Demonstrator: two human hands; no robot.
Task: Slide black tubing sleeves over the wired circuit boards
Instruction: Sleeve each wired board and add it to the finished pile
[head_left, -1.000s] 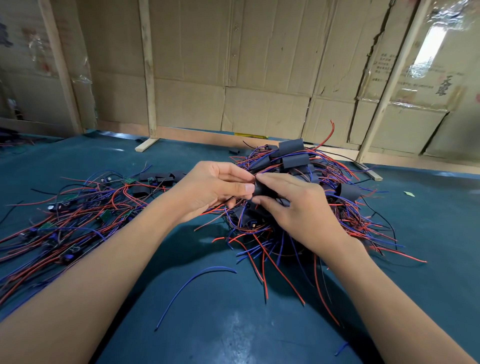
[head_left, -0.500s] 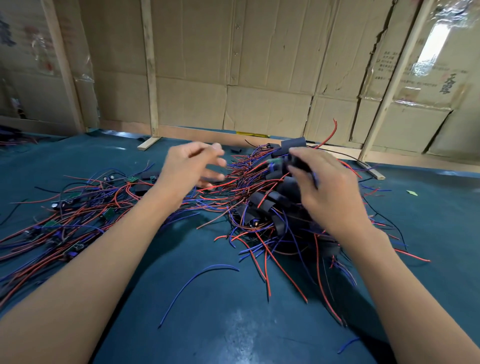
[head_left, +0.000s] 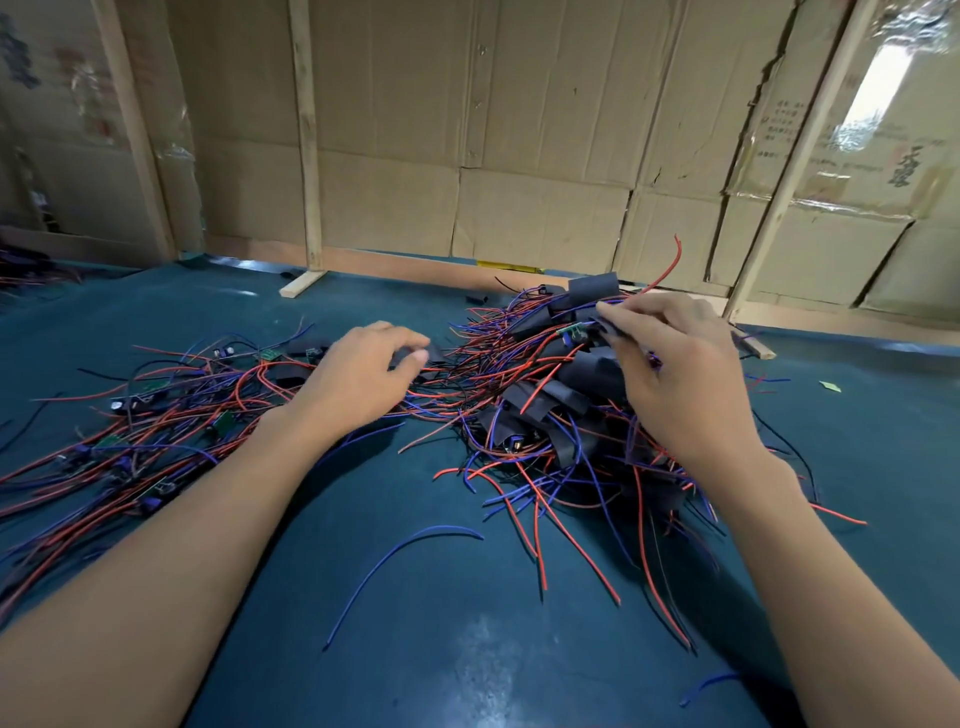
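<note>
My left hand (head_left: 358, 379) hovers low over the tangle at the table's middle, thumb and forefinger pinching a small black tubing sleeve (head_left: 438, 354). My right hand (head_left: 675, 379) is over the top of the right-hand heap, its fingertips pinching the wires of a green circuit board (head_left: 571, 331). That heap (head_left: 550, 410) holds several black sleeves mixed with red and blue wires. To the left lies a spread of bare wired boards (head_left: 156, 415) with small green boards and capacitors showing.
A teal mat (head_left: 467, 649) covers the table. A loose blue wire (head_left: 405, 545) lies near the front. Wooden slats (head_left: 306, 156) and a cardboard wall (head_left: 519, 156) stand along the far edge. A wood block (head_left: 301, 283) rests at the back.
Both hands came apart from the sleeve they held together. My right hand rose to the top of the heap; my left hand swung left, then dropped onto a sleeve among the wires.
</note>
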